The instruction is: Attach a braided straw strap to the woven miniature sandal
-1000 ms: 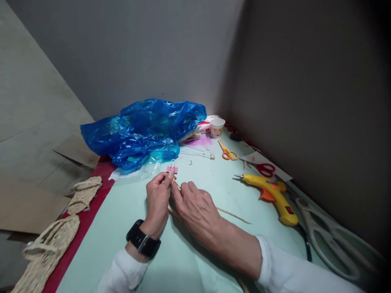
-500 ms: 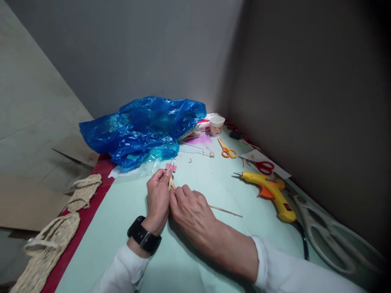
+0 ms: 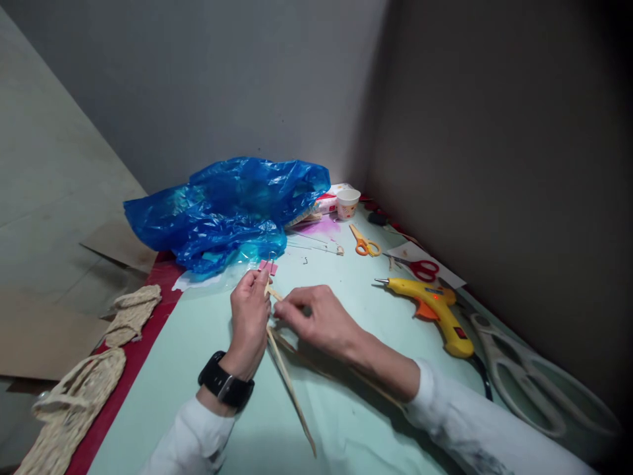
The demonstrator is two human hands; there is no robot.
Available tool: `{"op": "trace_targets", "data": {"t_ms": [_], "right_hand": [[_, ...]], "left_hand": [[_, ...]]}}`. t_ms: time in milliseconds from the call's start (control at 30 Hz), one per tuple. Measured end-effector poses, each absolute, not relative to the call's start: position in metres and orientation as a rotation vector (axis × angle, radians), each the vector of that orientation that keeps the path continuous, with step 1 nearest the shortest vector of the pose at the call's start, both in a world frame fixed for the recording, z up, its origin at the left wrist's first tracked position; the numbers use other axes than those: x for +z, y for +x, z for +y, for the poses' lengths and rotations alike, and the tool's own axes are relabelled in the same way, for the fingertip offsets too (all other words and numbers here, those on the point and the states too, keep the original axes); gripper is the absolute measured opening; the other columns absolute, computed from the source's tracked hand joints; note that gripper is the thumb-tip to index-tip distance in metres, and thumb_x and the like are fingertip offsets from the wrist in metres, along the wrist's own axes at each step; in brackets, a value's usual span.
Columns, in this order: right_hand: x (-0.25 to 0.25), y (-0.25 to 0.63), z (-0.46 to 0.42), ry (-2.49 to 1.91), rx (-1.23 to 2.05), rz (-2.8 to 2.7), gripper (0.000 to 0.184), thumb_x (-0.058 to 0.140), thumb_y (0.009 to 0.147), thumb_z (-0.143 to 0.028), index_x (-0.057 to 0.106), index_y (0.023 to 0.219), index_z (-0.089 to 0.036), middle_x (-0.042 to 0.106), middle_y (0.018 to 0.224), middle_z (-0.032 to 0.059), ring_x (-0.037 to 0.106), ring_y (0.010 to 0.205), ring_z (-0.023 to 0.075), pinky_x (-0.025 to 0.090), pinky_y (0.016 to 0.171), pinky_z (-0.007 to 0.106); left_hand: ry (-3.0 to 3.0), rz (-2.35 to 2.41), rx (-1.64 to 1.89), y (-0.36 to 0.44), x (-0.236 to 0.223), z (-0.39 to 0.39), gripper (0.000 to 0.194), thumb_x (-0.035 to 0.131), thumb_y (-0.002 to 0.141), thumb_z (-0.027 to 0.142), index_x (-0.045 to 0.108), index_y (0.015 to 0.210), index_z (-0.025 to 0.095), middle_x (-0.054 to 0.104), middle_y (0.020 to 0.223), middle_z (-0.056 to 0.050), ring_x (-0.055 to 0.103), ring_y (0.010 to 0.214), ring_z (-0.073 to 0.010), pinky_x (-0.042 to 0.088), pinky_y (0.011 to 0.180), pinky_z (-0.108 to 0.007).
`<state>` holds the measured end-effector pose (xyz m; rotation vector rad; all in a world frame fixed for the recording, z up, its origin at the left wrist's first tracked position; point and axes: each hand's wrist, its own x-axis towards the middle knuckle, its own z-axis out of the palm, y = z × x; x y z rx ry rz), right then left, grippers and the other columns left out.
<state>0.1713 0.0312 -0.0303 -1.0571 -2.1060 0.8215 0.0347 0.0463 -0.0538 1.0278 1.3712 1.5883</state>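
My left hand (image 3: 251, 316), with a black watch (image 3: 226, 382) on its wrist, is closed on pale straw strands near the table's middle. A thin bent wire (image 3: 271, 257) sticks up past its fingertips, beside a small pink piece (image 3: 268, 267). Just to the right, my right hand (image 3: 321, 320) pinches one straw strand (image 3: 275, 295) between thumb and fingers. Another straw strand (image 3: 291, 389) hangs from below my left hand toward the front, and a further one passes under my right forearm. The strands' join is hidden in my left fingers.
A crumpled blue plastic bag (image 3: 232, 211) lies at the back left, near a paper cup (image 3: 348, 204). On the right are orange scissors (image 3: 364, 243), red-handled scissors (image 3: 422, 269), a yellow glue gun (image 3: 435, 307) with a lit light, and large scissors (image 3: 519, 376). Braided straw pieces (image 3: 84, 396) line the left edge.
My right hand has drawn slightly away from my left, pulling a strand out between them. Loose straw ends now extend toward the front. The view has shifted a little.
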Motion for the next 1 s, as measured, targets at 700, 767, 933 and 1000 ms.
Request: {"op": "trace_targets", "data": {"t_ms": [700, 767, 933, 1000], "right_hand": [[-0.046, 0.175, 0.05, -0.967, 1.548, -1.425, 0.02, 0.065, 0.078, -0.027, 0.049, 0.071, -0.018, 0.042, 0.059, -0.0068, 0.034, 0.05, 0.0073, 0.025, 0.047, 0.021], [-0.046, 0.173, 0.049, -0.973, 1.51, -1.402, 0.024, 0.067, 0.077, -0.032, 0.049, 0.07, -0.018, 0.041, 0.059, -0.0072, 0.034, 0.051, 0.0074, 0.025, 0.048, 0.022], [-0.046, 0.173, 0.046, -0.981, 1.459, -1.372, 0.019, 0.064, 0.079, -0.031, 0.056, 0.07, -0.017, 0.044, 0.059, -0.0063, 0.034, 0.052, 0.008, 0.025, 0.049, 0.022], [-0.046, 0.173, 0.046, -1.005, 1.442, -1.361, 0.018, 0.063, 0.079, -0.031, 0.059, 0.07, -0.016, 0.047, 0.057, -0.0058, 0.033, 0.051, 0.0081, 0.024, 0.049, 0.022]], "left_hand": [[0.946, 1.179, 1.354, 0.056, -0.043, 0.032, 0.03, 0.069, 0.081, 0.046, 0.052, 0.08, 0.021, 0.037, 0.049, 0.012, 0.026, 0.038, -0.003, 0.019, 0.035, -0.014], [0.964, 1.182, 1.339, 0.056, -0.044, 0.031, 0.03, 0.065, 0.084, 0.048, 0.051, 0.082, 0.022, 0.033, 0.049, 0.013, 0.021, 0.038, -0.0038, 0.015, 0.036, -0.016], [1.078, 1.227, 1.339, 0.054, -0.046, 0.031, 0.027, 0.059, 0.087, 0.049, 0.053, 0.084, 0.023, 0.037, 0.051, 0.011, 0.024, 0.04, -0.0067, 0.019, 0.04, -0.02], [1.155, 1.269, 1.347, 0.051, -0.046, 0.031, 0.024, 0.06, 0.087, 0.046, 0.057, 0.085, 0.023, 0.046, 0.055, 0.008, 0.033, 0.043, -0.0085, 0.026, 0.043, -0.021]]}}
